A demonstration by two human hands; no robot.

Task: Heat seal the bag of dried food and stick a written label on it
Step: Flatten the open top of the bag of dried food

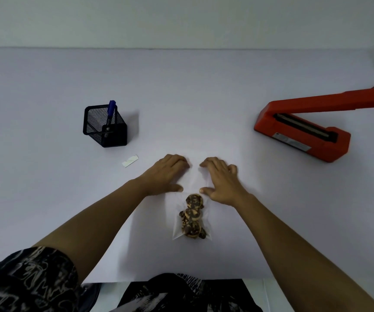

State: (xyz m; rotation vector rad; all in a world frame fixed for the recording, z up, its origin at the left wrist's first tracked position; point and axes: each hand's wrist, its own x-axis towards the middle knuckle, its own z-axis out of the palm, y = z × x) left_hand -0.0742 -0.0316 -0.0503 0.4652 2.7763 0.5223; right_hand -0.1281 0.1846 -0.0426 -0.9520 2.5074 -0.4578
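Between the two hands, and running back toward the person, a clear bag [191,218] of dried food lies flat on the pale surface [181,97]. The left hand [167,174] and the right hand [219,180] rest palm-down on either side of its empty far end, fingers spread loosely and thumbs pointing inward; they press or smooth the film and grip nothing. The bag's long axis runs straight away from the person, with the brown pieces gathered in the near half and the mouth, as far as the faint film shows, pointing away between the fingertips. Whether that mouth is already fused cannot be told, but the red heat sealer [303,131] sits well off to the right of the right hand with its arm raised and nothing in it, so sealing looks not yet done. To the left of the left hand lies a small blank-looking label [130,161], and beyond it a mesh pen holder [105,127] with a blue marker [110,113] standing in it. Writing and sticking appear to remain as well, so the task seems near its start.
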